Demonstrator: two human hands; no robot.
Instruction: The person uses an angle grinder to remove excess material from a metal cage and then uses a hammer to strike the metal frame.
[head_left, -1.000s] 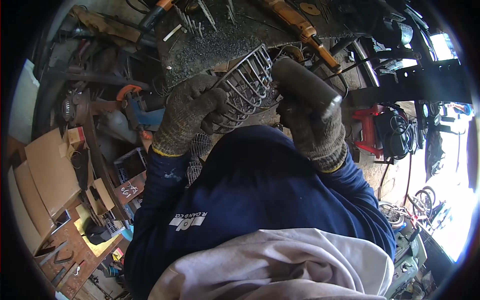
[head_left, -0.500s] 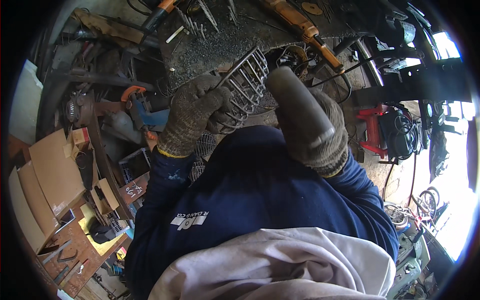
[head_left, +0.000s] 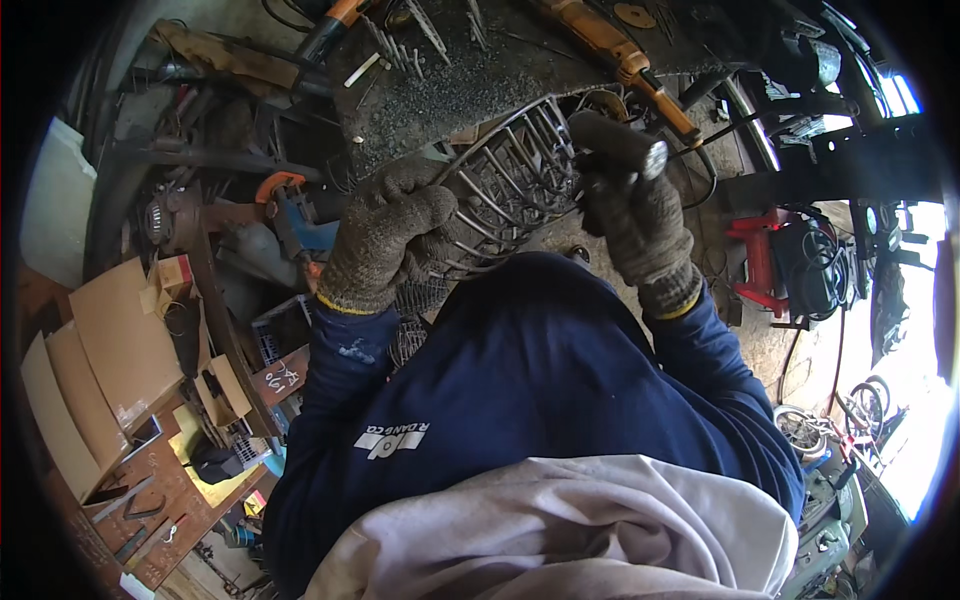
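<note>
My left hand (head_left: 385, 240), in a dark knitted work glove, is closed around the near left side of a cage-like frame of bent metal rods (head_left: 505, 175). The frame is tilted, its far end beside the bench edge. Gripped in my gloved right hand (head_left: 642, 240) is a hammer (head_left: 622, 146) with a thick, cylindrical metal head. That head is at the frame's far right end; whether the two touch I cannot tell. Most of the hammer's handle is hidden by the glove.
Ahead is a dark workbench (head_left: 440, 110) strewn with metal grit and thin rods. An orange power tool (head_left: 610, 50) lies on it. A blue tool with an orange handle (head_left: 300, 225) stands at left, near cardboard boxes (head_left: 125, 350). At right is a red-framed machine (head_left: 757, 262).
My right hand has swung the hammer down and away from me, from close to the camera to the frame's right end. The left hand keeps its hold on the frame.
</note>
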